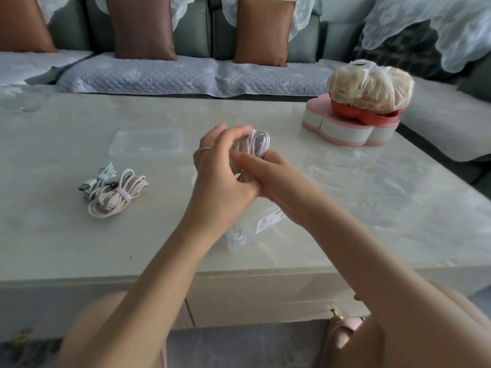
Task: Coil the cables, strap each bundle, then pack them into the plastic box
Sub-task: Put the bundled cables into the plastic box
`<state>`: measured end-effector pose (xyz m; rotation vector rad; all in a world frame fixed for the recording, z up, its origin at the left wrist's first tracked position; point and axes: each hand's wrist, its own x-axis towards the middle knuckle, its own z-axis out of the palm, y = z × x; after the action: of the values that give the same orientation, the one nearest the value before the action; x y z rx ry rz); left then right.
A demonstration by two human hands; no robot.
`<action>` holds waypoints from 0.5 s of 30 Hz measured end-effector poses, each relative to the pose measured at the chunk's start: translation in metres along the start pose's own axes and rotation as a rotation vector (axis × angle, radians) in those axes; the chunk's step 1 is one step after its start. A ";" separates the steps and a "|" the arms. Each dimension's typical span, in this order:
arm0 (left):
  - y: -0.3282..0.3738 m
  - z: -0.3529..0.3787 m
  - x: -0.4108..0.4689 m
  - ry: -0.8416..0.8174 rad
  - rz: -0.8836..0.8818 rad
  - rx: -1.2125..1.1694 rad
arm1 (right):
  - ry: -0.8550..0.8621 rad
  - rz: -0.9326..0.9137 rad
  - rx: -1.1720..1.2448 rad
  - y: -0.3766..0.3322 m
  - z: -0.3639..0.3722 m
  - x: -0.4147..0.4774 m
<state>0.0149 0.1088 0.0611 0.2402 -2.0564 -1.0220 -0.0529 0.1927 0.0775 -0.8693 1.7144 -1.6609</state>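
Lilac cable coil (259, 140) held up between both hands, just above and beyond the clear plastic box (265, 224). Wrapped on its left side by the left hand (218, 168), fingers curled over the top loops, ring on one finger. Gripped at the lower loops by the right hand (268, 176), thumb and fingers closed on them. Left of the box and well apart from it, beige strapped bundle (117, 199) touching a white strapped bundle (99, 180), both flat on the marble table (372, 197). Beyond the box to the left, clear lid (148, 142). Beyond it to the right, pink heart-shaped container (345, 131) bearing a red bowl (372, 114) and a tied bag (369, 86).
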 end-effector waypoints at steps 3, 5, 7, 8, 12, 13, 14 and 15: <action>-0.002 -0.012 0.008 -0.159 -0.173 -0.300 | 0.147 0.076 -0.192 -0.001 -0.022 0.008; -0.013 -0.022 0.016 -0.105 -0.184 -0.192 | 0.224 0.085 -0.461 -0.002 -0.036 0.013; -0.026 -0.029 0.018 -0.110 -0.142 0.178 | 0.208 0.089 -0.723 -0.003 -0.040 0.018; -0.033 -0.030 0.018 -0.136 -0.147 0.317 | 0.186 0.104 -0.812 -0.002 -0.039 0.022; -0.047 -0.024 0.013 -0.233 -0.291 0.413 | 0.061 0.144 -1.035 0.002 -0.030 0.032; -0.047 -0.022 0.012 -0.223 -0.304 0.417 | 0.008 0.175 -1.071 0.004 -0.028 0.034; -0.047 -0.020 0.011 -0.206 -0.311 0.422 | -0.041 0.207 -1.089 0.007 -0.026 0.037; -0.047 -0.018 0.011 -0.190 -0.308 0.430 | -0.074 0.244 -1.084 0.010 -0.025 0.040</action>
<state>0.0129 0.0620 0.0398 0.7234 -2.4536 -0.7884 -0.0977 0.1763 0.0702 -1.0664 2.5341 -0.4321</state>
